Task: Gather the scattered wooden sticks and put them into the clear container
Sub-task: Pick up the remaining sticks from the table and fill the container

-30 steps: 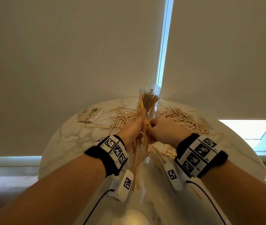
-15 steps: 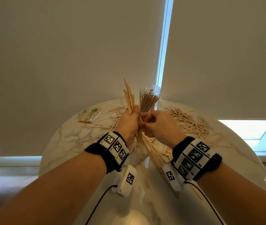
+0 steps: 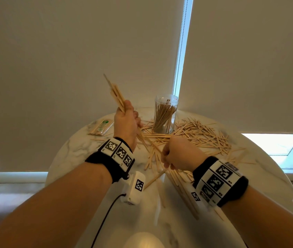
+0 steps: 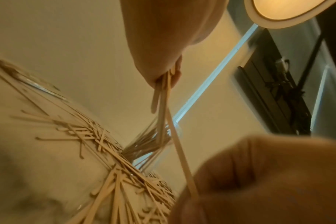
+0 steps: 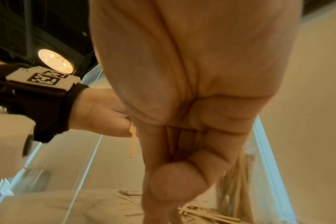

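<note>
My left hand [image 3: 128, 116] is raised left of the clear container [image 3: 166, 113] and grips a bundle of wooden sticks [image 3: 116, 93] that fans up to the left and down toward the table. One long stick [image 4: 179, 153] runs from that bundle into my right hand [image 3: 173, 154], a fist low over the table that pinches its end. The container stands upright at the back, holding many sticks. Scattered sticks [image 3: 202, 135] lie right of it, with more [image 3: 153, 156] between my hands. My fingertips are hidden in the head view.
The round marble table [image 3: 74, 158] ends close behind the container, where window blinds hang. A wrapped packet of sticks [image 3: 100, 127] lies at the back left. More loose sticks [image 3: 183, 187] lie under my right wrist.
My hands were together in front of the container. The left hand has risen and swung left with the bundle; the right hand has pulled back toward me and down.
</note>
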`<state>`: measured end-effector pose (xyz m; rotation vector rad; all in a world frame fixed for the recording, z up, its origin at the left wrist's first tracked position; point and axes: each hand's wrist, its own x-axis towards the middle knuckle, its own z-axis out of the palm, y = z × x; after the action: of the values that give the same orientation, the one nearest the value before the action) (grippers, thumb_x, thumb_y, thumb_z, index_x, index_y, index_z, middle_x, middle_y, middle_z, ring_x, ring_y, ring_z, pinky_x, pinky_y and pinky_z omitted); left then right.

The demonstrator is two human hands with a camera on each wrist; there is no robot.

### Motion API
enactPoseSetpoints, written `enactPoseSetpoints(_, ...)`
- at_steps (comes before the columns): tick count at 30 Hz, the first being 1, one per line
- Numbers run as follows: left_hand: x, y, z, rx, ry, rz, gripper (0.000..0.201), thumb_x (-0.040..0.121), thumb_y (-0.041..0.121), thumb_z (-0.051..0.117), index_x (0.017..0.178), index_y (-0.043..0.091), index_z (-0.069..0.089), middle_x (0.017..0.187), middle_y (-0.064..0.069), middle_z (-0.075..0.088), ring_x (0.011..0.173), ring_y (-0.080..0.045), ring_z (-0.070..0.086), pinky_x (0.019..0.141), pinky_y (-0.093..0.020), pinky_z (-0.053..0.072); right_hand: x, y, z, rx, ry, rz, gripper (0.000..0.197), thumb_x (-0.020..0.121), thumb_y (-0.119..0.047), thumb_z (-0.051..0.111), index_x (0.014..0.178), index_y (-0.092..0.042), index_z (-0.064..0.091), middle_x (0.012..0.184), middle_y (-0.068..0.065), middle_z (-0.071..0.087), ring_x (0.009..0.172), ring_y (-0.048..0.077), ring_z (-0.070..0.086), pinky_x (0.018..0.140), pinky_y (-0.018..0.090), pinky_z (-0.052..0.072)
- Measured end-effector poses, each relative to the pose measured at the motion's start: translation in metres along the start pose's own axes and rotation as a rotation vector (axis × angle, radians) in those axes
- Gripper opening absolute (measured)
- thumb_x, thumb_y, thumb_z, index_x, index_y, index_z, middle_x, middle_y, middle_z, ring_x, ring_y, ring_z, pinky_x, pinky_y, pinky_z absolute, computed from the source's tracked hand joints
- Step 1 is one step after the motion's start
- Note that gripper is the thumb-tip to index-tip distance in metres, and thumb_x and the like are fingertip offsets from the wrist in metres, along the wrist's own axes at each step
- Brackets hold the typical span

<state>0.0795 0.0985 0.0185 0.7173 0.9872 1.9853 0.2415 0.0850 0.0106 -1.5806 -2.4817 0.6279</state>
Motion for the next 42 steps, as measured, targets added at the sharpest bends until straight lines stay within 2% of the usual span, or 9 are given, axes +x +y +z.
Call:
enactPoseSetpoints(4, 0.005, 0.003, -0.010, 0.088, 0.057, -0.009, 0.032, 0.103, 0.046, 0.046, 0.088, 0.018, 0.046, 0.060, 0.007, 0.037, 0.044, -0.006, 0.030, 0.042, -0.023, 0.030, 0.004, 0.012, -0.012, 0.019, 0.129, 0.040, 0.015, 0.096, -0.024, 0.065, 0.095, -0.015, 0.077, 0.087, 0.001, 0.074, 0.079, 0.014, 0.067, 0.080, 0.033, 0.059)
enactPoseSetpoints(11, -0.029, -0.019, 0.009, 0.350, -0.349, -0.068, 0.040, 0.089, 0.054, 0.067, 0.087, 0.014, 0.064, 0.064, 0.000, 0.056, 0.047, -0.012, 0.047, 0.046, -0.026, 0.041, 0.006, -0.019, -0.024, 0.301, 0.426, -0.180, 0.014, 0.099, -0.022, 0.059, 0.092, -0.017, 0.070, 0.069, -0.004, 0.069, 0.053, 0.003, 0.063, 0.049, 0.012, 0.045)
enactPoseSetpoints(18, -0.003, -0.004, 0.015, 0.110, -0.216, -0.135, 0.031, 0.103, 0.042, 0.050, 0.087, 0.016, 0.054, 0.066, 0.002, 0.052, 0.051, -0.009, 0.043, 0.048, -0.022, 0.040, 0.006, -0.009, -0.015, 0.268, 0.308, -0.196, 0.031, 0.093, -0.047, 0.064, 0.105, -0.019, 0.071, 0.083, -0.002, 0.073, 0.074, 0.014, 0.069, 0.073, 0.037, 0.060)
enactPoseSetpoints(23, 0.019, 0.000, 0.019, -0.125, -0.192, -0.132, 0.031, 0.100, 0.047, 0.051, 0.085, 0.020, 0.053, 0.066, 0.003, 0.049, 0.058, -0.010, 0.046, 0.064, -0.029, 0.044, 0.020, -0.004, -0.004, 0.426, 0.081, -0.148, 0.019, 0.099, -0.023, 0.062, 0.092, -0.009, 0.073, 0.080, 0.001, 0.076, 0.062, 0.006, 0.070, 0.056, 0.015, 0.054)
enactPoseSetpoints(27, 0.025, -0.014, 0.019, -0.112, -0.239, -0.172, 0.036, 0.098, 0.051, 0.050, 0.083, 0.020, 0.054, 0.064, 0.002, 0.048, 0.073, -0.015, 0.062, 0.087, -0.043, 0.055, 0.034, -0.006, -0.004, 0.489, 0.136, -0.199, 0.018, 0.098, -0.021, 0.063, 0.087, -0.011, 0.074, 0.076, 0.001, 0.077, 0.060, 0.009, 0.071, 0.058, 0.017, 0.057)
enactPoseSetpoints(31, 0.037, -0.021, 0.010, 0.043, -0.369, -0.225, 0.030, 0.101, 0.044, 0.052, 0.086, 0.017, 0.052, 0.059, 0.004, 0.035, 0.047, -0.009, 0.036, 0.046, -0.023, 0.041, 0.042, 0.004, -0.022, 0.277, 0.002, -0.181, 0.033, 0.086, -0.053, 0.069, 0.085, -0.021, 0.077, 0.078, -0.009, 0.077, 0.073, 0.008, 0.073, 0.076, 0.031, 0.061)
enactPoseSetpoints(37, 0.042, -0.019, -0.001, 0.229, -0.756, -0.474, 0.023, 0.101, 0.037, 0.053, 0.090, 0.017, 0.059, 0.062, 0.004, 0.031, 0.044, -0.007, 0.029, 0.037, -0.017, 0.029, 0.051, 0.031, -0.063, 0.757, 0.464, -0.201, 0.042, 0.095, -0.067, 0.044, 0.109, -0.036, 0.068, 0.111, -0.014, 0.073, 0.108, 0.008, 0.066, 0.101, 0.046, 0.051)
enactPoseSetpoints(40, 0.035, -0.021, 0.006, 0.438, -0.992, -0.518, 0.023, 0.101, 0.036, 0.054, 0.092, 0.016, 0.060, 0.063, 0.003, 0.032, 0.047, -0.009, 0.030, 0.041, -0.018, 0.028, 0.052, 0.034, -0.071, 0.806, 0.662, -0.240, 0.048, 0.101, -0.060, 0.037, 0.139, -0.036, 0.054, 0.138, -0.019, 0.057, 0.129, 0.000, 0.049, 0.111, 0.033, 0.039)
enactPoseSetpoints(42, 0.029, -0.023, 0.013, 0.632, -1.090, -0.508, 0.023, 0.101, 0.037, 0.054, 0.094, 0.016, 0.060, 0.064, 0.002, 0.033, 0.051, -0.011, 0.029, 0.045, -0.021, 0.026, 0.051, 0.031, -0.072, 0.686, 0.717, -0.226, 0.046, 0.105, -0.053, 0.033, 0.140, -0.032, 0.054, 0.136, -0.021, 0.056, 0.122, -0.004, 0.049, 0.100, 0.021, 0.039)
